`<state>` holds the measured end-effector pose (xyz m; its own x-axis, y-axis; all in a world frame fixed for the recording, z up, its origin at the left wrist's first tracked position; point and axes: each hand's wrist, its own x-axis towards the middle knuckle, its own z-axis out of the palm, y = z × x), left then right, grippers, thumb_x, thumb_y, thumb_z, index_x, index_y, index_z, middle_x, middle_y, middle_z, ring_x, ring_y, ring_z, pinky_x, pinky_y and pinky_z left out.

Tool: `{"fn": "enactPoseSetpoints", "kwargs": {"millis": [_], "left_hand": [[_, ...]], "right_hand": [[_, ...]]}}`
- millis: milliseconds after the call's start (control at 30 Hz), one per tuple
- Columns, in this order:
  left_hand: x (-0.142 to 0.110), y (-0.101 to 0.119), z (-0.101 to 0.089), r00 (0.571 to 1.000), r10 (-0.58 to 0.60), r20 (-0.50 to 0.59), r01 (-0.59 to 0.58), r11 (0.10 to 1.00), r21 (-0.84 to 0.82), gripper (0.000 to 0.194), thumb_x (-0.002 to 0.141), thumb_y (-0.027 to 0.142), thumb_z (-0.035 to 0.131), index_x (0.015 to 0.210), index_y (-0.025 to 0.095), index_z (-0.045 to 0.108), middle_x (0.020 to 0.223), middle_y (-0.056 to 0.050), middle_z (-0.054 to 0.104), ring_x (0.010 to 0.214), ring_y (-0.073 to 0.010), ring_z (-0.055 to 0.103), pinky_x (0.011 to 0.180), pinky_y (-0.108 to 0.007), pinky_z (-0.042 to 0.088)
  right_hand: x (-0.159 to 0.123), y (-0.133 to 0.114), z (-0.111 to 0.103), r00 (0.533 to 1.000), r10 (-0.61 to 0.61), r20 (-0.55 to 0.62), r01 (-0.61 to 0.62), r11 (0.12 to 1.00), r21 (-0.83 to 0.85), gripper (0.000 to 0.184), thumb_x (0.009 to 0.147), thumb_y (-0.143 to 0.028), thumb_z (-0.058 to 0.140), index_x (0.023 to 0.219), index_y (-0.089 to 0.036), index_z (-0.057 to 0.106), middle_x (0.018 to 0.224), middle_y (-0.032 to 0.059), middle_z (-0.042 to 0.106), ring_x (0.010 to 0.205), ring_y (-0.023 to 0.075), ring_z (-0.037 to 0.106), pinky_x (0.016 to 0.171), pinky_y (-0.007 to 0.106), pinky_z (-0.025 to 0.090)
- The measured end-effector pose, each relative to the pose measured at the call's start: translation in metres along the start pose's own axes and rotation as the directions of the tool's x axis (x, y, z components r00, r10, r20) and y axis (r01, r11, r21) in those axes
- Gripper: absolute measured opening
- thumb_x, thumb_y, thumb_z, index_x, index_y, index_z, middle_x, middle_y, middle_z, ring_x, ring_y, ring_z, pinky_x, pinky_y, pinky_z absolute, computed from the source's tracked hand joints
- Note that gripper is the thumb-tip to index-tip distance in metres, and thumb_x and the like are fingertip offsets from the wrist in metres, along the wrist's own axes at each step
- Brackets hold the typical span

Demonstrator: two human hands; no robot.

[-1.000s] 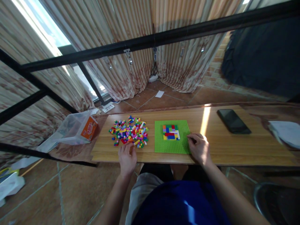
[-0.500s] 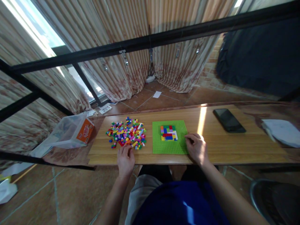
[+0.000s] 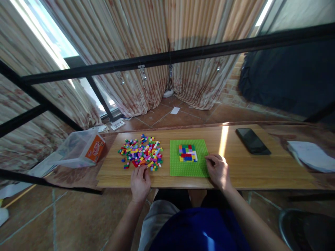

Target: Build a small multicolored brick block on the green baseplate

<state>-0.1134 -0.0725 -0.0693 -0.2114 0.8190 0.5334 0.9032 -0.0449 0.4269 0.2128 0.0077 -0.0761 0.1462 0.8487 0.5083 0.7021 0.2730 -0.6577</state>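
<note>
My left hand [image 3: 140,182] rests at the table's front edge, its curled fingers at the near side of a pile of small coloured building bricks [image 3: 142,151]. Whether a brick is inside those fingers is hidden. On the right, my right hand [image 3: 218,170] lies with bent fingers at the right edge of a green baseplate [image 3: 175,169]. Its thumb and forefinger curl towards each other, and anything between them is too small to make out. A flat, roughly square patch of multicoloured bricks [image 3: 187,153] sits on the baseplate, apart from both hands.
A black phone [image 3: 252,141] lies on the wooden table [image 3: 235,174], with white papers [image 3: 311,157] farther right. Left of the table is a clear plastic box [image 3: 78,148] with an orange label. A black metal bar [image 3: 157,62] crosses beyond the table, before curtains.
The view has tilted slightly, so the table and hands appear lower. Both hands stay in the same places beside the pile and the baseplate; the brick patch looks unchanged.
</note>
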Motion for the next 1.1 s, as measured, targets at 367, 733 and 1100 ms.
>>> {"fn": "enactPoseSetpoints", "kwargs": {"millis": [367, 733, 1100], "left_hand": [[-0.002, -0.002, 0.002, 0.999, 0.033, -0.027, -0.033, 0.999, 0.034, 0.02, 0.089, 0.019, 0.047, 0.1, 0.018, 0.064, 0.095, -0.009, 0.066, 0.09, -0.0244, 0.06, 0.083, -0.038, 0.049], [-0.004, 0.001, -0.002, 1.0, 0.003, -0.015, -0.003, 0.999, 0.048, 0.02, 0.09, 0.018, 0.047, 0.101, 0.019, 0.064, 0.097, -0.007, 0.067, 0.091, -0.024, 0.061, 0.081, -0.037, 0.05], [-0.006, -0.005, -0.001, 0.998, 0.052, -0.026, -0.052, 0.999, -0.008, 0.023, 0.091, 0.019, 0.046, 0.102, 0.02, 0.066, 0.098, -0.007, 0.068, 0.091, -0.0228, 0.063, 0.083, -0.037, 0.05]], "right_hand": [[0.001, 0.006, 0.003, 1.0, 0.009, 0.02, -0.009, 1.0, 0.021, 0.023, 0.081, -0.028, 0.052, 0.078, -0.018, 0.072, 0.087, 0.0092, 0.07, 0.083, 0.0233, 0.062, 0.077, 0.036, 0.05], [0.001, 0.013, 0.006, 0.999, 0.024, 0.038, -0.023, 1.0, -0.018, 0.024, 0.08, -0.032, 0.052, 0.078, -0.018, 0.071, 0.085, 0.0093, 0.07, 0.079, 0.0235, 0.063, 0.072, 0.035, 0.05], [0.002, 0.01, 0.008, 0.999, 0.002, 0.034, 0.001, 0.998, -0.069, 0.024, 0.081, -0.032, 0.051, 0.076, -0.019, 0.07, 0.084, 0.0086, 0.07, 0.076, 0.0228, 0.063, 0.071, 0.034, 0.049]]}}
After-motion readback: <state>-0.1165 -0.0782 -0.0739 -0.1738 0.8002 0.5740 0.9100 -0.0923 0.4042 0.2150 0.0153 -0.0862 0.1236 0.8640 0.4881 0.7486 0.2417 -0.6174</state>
